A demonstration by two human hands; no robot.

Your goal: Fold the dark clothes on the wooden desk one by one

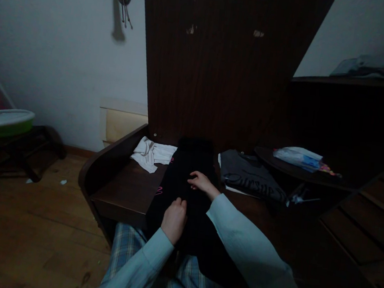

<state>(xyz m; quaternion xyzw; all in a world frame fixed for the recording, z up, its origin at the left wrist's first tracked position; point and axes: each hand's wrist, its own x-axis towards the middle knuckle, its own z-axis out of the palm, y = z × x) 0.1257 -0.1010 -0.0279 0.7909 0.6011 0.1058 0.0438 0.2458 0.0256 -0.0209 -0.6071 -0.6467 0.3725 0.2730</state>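
Observation:
A black garment [182, 180] with small pink markings on its left side lies lengthwise over the dark wooden bench, its near end hanging toward my lap. My left hand [175, 219] is closed on the near part of the cloth, knuckles up. Farther along, my right hand [201, 183] rests over the middle of the garment with its fingers slightly bent and apart. What lies under its fingertips is hard to make out in the dim light.
Left of the garment, a crumpled white cloth [152, 153] lies on the bench [119, 191]. A folded dark grey shirt [249, 173] with lettering is on the right. Beyond it, a plastic packet [297, 157] sits on a rounded shelf. A green basin [3, 124] stands far left.

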